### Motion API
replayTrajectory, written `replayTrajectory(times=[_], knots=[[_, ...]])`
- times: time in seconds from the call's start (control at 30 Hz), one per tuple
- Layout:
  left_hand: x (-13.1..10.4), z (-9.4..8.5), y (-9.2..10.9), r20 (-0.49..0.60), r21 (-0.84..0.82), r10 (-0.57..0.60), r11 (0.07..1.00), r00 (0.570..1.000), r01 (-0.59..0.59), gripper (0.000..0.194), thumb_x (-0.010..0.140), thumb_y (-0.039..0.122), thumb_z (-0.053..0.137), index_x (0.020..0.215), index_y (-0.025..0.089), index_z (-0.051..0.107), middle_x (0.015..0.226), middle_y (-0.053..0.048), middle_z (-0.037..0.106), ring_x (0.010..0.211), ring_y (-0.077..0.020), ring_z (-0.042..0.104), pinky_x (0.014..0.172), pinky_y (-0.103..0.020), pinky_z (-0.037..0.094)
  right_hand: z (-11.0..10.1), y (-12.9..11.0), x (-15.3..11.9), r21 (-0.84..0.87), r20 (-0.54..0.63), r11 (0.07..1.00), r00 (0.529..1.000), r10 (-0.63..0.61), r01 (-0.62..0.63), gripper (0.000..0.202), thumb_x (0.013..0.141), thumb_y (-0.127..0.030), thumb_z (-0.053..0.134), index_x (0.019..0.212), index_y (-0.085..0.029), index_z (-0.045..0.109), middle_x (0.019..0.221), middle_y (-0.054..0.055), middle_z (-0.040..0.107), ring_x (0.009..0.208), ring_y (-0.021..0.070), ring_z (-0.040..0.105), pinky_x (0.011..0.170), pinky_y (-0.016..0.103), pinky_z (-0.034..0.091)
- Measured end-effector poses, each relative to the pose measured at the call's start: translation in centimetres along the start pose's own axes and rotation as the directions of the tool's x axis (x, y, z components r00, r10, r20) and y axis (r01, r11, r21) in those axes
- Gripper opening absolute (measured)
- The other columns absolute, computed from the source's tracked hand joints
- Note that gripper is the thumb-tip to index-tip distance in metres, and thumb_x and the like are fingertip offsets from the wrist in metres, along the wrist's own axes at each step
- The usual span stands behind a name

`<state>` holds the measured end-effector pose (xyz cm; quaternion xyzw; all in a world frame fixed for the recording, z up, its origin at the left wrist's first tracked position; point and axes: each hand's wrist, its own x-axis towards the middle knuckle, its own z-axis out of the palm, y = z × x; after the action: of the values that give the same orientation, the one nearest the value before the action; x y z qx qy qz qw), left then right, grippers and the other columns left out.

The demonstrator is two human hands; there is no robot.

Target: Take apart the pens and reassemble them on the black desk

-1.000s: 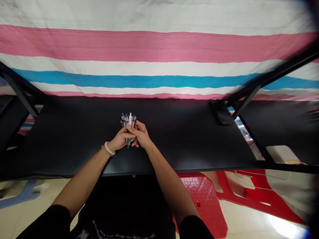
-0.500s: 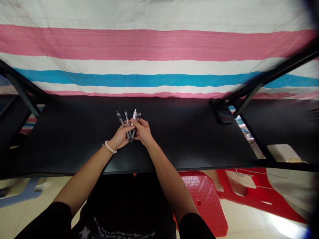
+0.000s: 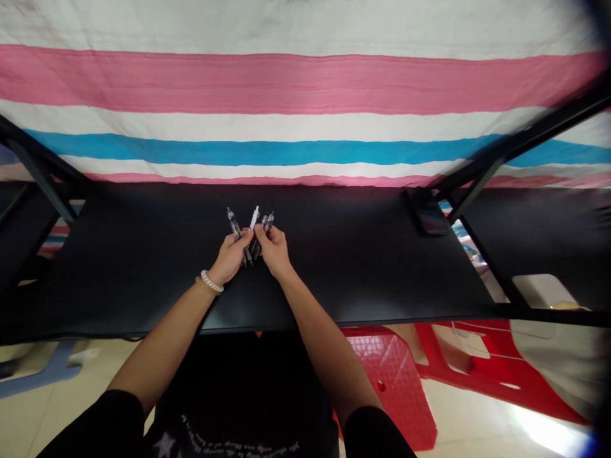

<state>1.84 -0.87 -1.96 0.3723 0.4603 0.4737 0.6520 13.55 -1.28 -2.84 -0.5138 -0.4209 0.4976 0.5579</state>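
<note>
Several pens are split between my two hands above the middle of the black table [image 3: 358,267]. My left hand [image 3: 230,256] is closed on a dark clear-barrelled pen [image 3: 233,221] that leans left and, it seems, on the white pen [image 3: 254,217] beside it. Thumb and fingers of my right hand [image 3: 275,249] pinch dark clear pens [image 3: 268,221] that lean right. The hands almost touch, and the lower pen ends come together between them. Fingers hide parts of the barrels.
A dark phone [image 3: 429,214] lies at the table's back right, by a black metal brace [image 3: 477,181]. Striped cloth [image 3: 305,89] spans the far side. A red stool [image 3: 389,388] stands below the front edge, to the right.
The pens have been parted: the white one now leans nearer the left hand's group, while dark pens sit apart in my right hand. Both hands stay in nearly the same spot.
</note>
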Motion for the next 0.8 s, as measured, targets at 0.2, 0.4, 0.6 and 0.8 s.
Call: replayTrajectory(times=[0.2,0.4,0.6,0.8], knots=[[0.1,-0.8,0.0,0.088,0.375,0.168,0.908,0.982,-0.189,0.039,0.092,0.052,0.063,0.084,0.014,0.072,0.071,-0.001,0.065,0.068,-0.0142,0.058,0.067,-0.026,0.044,-0.3,0.1,-0.1,-0.125,0.026,0.985,0.992,-0.12,0.123,0.037,0.091,-0.056,0.059,0.09,-0.02,0.067,0.079,0.003,0.069,0.074,0.0175,0.065,0.074,0.031,0.053],[-0.8,0.1,1.4,0.107,0.543,0.298,0.781,0.948,-0.307,0.033,0.096,0.045,0.06,0.077,0.018,0.065,0.066,-0.001,0.058,0.066,-0.0164,0.053,0.069,-0.028,0.042,-0.4,-0.2,-0.3,-0.173,0.034,0.97,0.985,-0.17,0.173,0.032,0.095,-0.051,0.054,0.092,-0.021,0.065,0.087,0.005,0.073,0.08,0.0194,0.068,0.079,0.032,0.053],[-0.7,-0.3,1.3,0.169,0.646,0.341,0.67,0.925,-0.365,0.04,0.096,0.045,0.06,0.066,0.019,0.058,0.058,0.0,0.055,0.055,-0.0157,0.049,0.059,-0.028,0.035,-0.3,-0.3,-0.4,-0.321,0.039,0.925,0.979,-0.202,0.203,0.03,0.097,-0.046,0.048,0.081,-0.022,0.055,0.07,-0.001,0.062,0.065,0.0158,0.057,0.064,0.028,0.043],[-0.5,-0.7,1.3,0.165,0.689,0.363,0.623,0.917,-0.371,0.026,0.097,0.038,0.056,0.082,0.019,0.065,0.072,-0.005,0.065,0.065,-0.0201,0.059,0.066,-0.03,0.039,-0.1,0.0,-0.4,-0.432,0.064,0.878,0.978,-0.198,0.206,0.025,0.099,-0.04,0.045,0.084,-0.022,0.053,0.076,0.002,0.064,0.069,0.0178,0.06,0.069,0.03,0.045]])
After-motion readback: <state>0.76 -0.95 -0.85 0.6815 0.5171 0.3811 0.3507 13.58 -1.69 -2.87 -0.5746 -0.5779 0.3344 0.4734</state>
